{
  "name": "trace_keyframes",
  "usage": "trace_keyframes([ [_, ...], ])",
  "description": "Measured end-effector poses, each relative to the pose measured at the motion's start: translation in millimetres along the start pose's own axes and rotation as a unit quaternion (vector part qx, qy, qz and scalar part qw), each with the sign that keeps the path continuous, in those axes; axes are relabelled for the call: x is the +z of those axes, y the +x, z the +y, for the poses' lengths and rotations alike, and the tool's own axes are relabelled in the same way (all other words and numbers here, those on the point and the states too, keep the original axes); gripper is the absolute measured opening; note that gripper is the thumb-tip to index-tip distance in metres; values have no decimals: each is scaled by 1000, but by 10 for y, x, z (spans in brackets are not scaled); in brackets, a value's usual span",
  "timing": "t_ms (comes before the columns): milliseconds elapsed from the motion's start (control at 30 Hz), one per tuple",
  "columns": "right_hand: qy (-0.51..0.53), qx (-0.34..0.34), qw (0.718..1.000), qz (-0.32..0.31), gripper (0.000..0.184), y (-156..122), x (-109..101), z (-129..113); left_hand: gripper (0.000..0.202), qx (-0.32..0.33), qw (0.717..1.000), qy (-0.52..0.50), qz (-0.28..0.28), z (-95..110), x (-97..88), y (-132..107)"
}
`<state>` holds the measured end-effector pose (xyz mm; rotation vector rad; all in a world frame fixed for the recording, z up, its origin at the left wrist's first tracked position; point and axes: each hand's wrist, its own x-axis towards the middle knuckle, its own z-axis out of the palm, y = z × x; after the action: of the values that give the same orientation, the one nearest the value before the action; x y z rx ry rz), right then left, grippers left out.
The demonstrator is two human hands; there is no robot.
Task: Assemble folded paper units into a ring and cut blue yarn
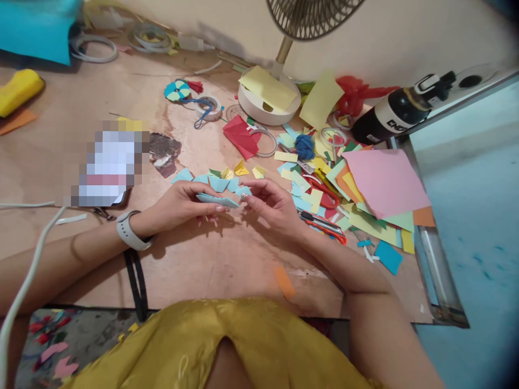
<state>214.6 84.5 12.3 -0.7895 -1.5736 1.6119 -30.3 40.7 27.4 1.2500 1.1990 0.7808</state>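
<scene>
1. The pale blue folded paper piece (217,200) sits between the two hands, just above the bare wooden board (227,259), its long axis running left to right from one hand to the other
2. The left hand (182,207) is closed around the piece's left half, fingers curled under and thumb on top, so it carries most of the piece
3. The right hand (272,204) meets only the right tip, with thumb and forefinger narrowed to a pinch
4. Small folded blue and yellow paper bits (227,181) lie just beyond the hands, and the red-handled scissors (324,195) lie to the right of the right hand
5. The underside of the piece is hidden by the left fingers. At the right fingertips there may be a small pale object, but it is too small to tell
</scene>
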Motion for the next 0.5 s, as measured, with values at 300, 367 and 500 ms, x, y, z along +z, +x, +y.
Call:
trace_keyframes([
  [300,-32,-16,999,-31,23,-40,23,90,35,-60,996,-62,-11,66,28,-10],
  [367,-19,2,999,-41,25,-32,22,92,39,-44,996,-81,-8,55,40,-2],
  [500,-14,29,999,-37,31,-22,23,78,57,-23,996,-83,16,16,54,10],
])
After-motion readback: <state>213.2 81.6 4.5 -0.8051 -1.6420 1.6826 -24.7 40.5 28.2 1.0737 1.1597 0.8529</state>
